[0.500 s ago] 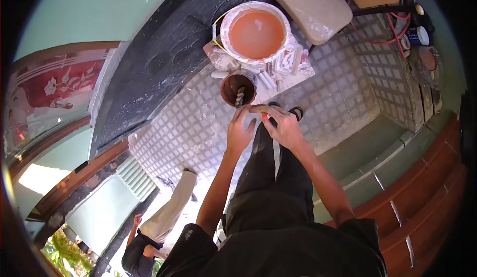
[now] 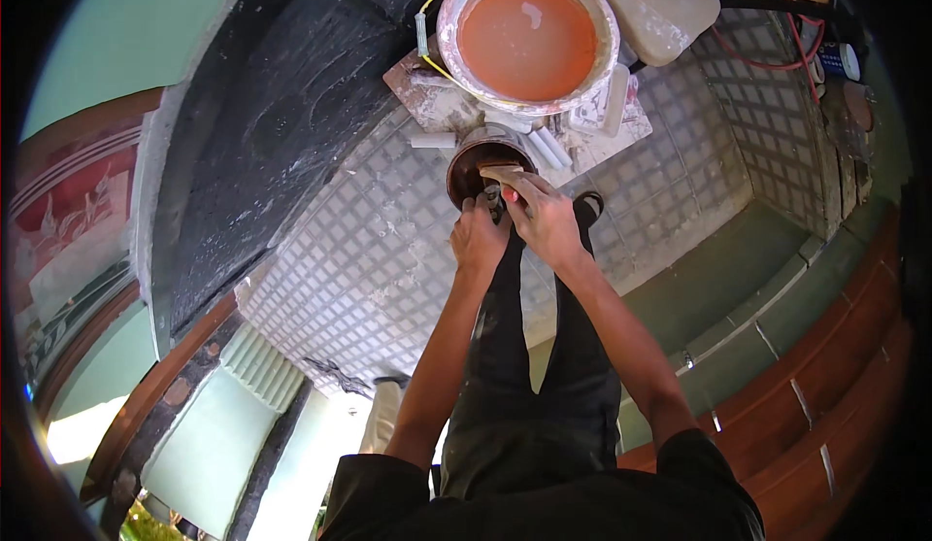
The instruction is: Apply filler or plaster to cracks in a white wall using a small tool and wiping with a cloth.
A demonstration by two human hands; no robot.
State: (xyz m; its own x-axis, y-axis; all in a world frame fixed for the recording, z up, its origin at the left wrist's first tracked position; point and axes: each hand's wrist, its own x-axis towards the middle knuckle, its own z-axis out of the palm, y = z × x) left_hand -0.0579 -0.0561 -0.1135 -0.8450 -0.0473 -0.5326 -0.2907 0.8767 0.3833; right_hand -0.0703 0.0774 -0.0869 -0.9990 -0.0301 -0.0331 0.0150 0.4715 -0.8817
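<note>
A round pot [image 2: 455, 174], dark brown inside, stands on the patterned floor right in front of me. My right hand [image 2: 548, 227] is closed on a flat tan tool [image 2: 499, 171] with a small red part by the thumb; its tan end reaches over the pot's opening. Curled at the pot's near rim are the fingers of my left hand [image 2: 479, 242]. A greyish, twisted-looking stick [image 2: 493, 194] shows inside the pot beside those fingers, and whether they grip it or the rim is hidden.
Beyond the pot, a large white bucket [image 2: 449, 55] of orange liquid with a yellow handle rests on a stained board [image 2: 631, 131]. White rollers [image 2: 550, 149] lie there. A beige chair seat [image 2: 670, 16] stands far right, a dark ledge [image 2: 291, 104] left. Another person's trouser leg [image 2: 382, 420] shows lower left.
Both hands have moved forward, from just short of the pot to its rim and opening. The pot and bucket appear larger, and less of the other person shows.
</note>
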